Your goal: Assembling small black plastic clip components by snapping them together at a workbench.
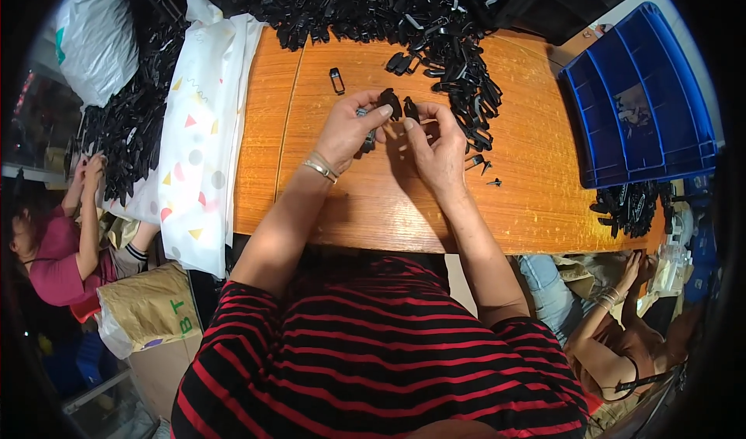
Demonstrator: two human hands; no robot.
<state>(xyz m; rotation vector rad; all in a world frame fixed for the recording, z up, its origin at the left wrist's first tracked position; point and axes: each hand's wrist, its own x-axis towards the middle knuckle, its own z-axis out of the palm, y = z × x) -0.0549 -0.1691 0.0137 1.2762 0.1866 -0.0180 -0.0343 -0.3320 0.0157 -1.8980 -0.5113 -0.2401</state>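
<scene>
Both my hands are raised over the wooden table [365, 214], close together. My left hand [342, 134] pinches a small black plastic piece [390, 103] between thumb and fingertips. More small dark pieces [368, 140] show under its curled fingers; how they are held is partly hidden. In my right hand [441, 148] another black plastic piece [411, 109] is pinched upright, a little apart from the first. A single black frame-like piece [336, 81] lies beyond my left hand. Several tiny black bits [487, 165] lie beside my right wrist.
A large heap of black plastic pieces [373, 8] covers the table's far side, trailing down toward my right hand. White patterned sheeting [203, 136] borders the left. At right stands a blue crate [622, 105] near a smaller black pile [631, 208]. Co-workers sit left [66, 245] and right [622, 346].
</scene>
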